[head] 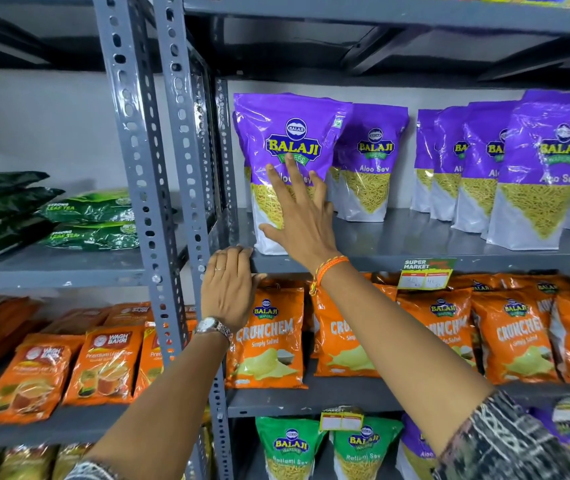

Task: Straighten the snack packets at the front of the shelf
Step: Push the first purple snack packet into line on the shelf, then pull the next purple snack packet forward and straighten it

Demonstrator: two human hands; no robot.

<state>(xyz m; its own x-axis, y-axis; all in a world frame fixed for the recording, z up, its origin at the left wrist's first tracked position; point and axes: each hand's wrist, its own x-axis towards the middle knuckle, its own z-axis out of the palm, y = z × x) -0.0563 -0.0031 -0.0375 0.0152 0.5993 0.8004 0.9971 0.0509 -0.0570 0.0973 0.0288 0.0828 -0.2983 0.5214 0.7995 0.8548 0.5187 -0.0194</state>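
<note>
A purple Aloo Sev packet (287, 133) stands upright at the front left of the grey middle shelf (415, 258). My right hand (297, 216) lies flat against its face, fingers spread, holding nothing. My left hand (229, 289) rests palm-down over the shelf's front edge, just left of the packet, fingers curled on the lip. A second purple packet (370, 161) stands further back to the right. Several more purple packets (546, 168) stand in a row at the right.
Grey slotted uprights (186, 168) rise left of the packet. Orange Crunchem packets (269, 337) fill the shelf below, green packets (290, 445) the one under that. Green tea bags (89, 216) and orange tea packets (103, 362) sit in the left bay. A price tag (425, 273) hangs on the shelf edge.
</note>
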